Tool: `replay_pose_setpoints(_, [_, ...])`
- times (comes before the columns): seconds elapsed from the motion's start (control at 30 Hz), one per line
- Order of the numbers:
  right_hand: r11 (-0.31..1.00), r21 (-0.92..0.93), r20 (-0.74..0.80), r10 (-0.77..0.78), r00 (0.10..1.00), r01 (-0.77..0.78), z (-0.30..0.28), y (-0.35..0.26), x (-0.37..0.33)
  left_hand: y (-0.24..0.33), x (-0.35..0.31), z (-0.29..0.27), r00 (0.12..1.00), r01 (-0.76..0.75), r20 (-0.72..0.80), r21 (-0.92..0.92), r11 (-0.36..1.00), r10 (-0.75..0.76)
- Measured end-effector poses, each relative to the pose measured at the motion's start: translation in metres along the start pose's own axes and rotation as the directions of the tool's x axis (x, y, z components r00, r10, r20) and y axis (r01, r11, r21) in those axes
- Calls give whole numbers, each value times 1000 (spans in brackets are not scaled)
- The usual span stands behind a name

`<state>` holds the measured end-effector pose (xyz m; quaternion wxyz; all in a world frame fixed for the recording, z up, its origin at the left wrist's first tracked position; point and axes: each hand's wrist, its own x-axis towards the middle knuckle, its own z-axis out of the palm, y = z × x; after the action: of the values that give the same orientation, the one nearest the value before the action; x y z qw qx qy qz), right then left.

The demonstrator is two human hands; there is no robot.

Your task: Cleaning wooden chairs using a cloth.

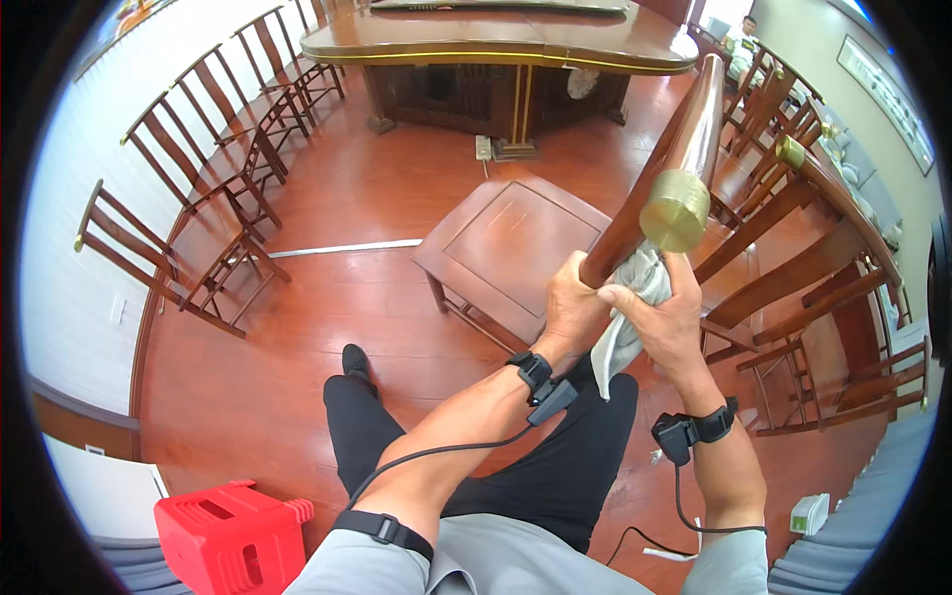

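Observation:
A brown wooden chair stands in front of me; its square seat (526, 248) shows at the middle, and its top rail (694, 139) with a brass end cap (674, 210) rises close to the camera. My left hand (575, 309) is closed around a wooden part of the chair back, just below the rail. In my right hand (662, 322) is a crumpled grey cloth (625, 337), pressed against the chair back beneath the brass cap, with one end hanging down. The two hands are side by side. Part of the chair back is hidden behind my hands and the cloth.
Matching chairs (203, 223) line the left wall, and more chairs (803, 268) crowd the right. A large wooden table (496, 40) stands ahead. A red plastic stool (233, 535) is at lower left. A person (742, 50) sits far right.

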<state>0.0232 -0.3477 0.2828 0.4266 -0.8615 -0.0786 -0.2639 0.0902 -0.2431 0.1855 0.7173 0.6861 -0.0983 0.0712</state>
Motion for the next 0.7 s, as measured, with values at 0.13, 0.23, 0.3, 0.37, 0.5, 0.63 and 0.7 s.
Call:
replay_pose_setpoints(0.13, [956, -294, -156, -35, 987, -12, 27, 11, 13, 6, 10, -15, 980, -70, 195, 130, 989, 43])
replay_pose_setpoints(0.23, [977, -197, -307, 16, 952, -80, 52, 31, 17, 0, 3, -39, 945, -160, 317, 249, 955, 76])
replay_pose_setpoints(0.3, [981, -162, -439, 23, 898, -104, 65, 40, 12, -14, -5, -62, 941, -161, 336, 324, 932, 45])
replay_pose_setpoints(0.37, [982, -104, -458, 94, 884, -158, 72, 32, 13, -49, -14, -97, 937, -6, 316, 444, 896, -150])
replay_pose_setpoints(0.5, [986, -37, -374, 139, 917, -164, 70, 29, 22, -133, -32, -158, 843, 460, 42, 460, 760, -536])
replay_pose_setpoints(0.63, [993, 118, -274, 22, 961, 11, 61, 33, 27, -164, -22, -164, 635, 752, -30, 250, 610, -772])
replay_pose_setpoints(0.7, [980, 178, -217, 123, 968, -84, 48, 36, 29, -165, -10, -157, 616, 771, 8, 198, 605, -788])
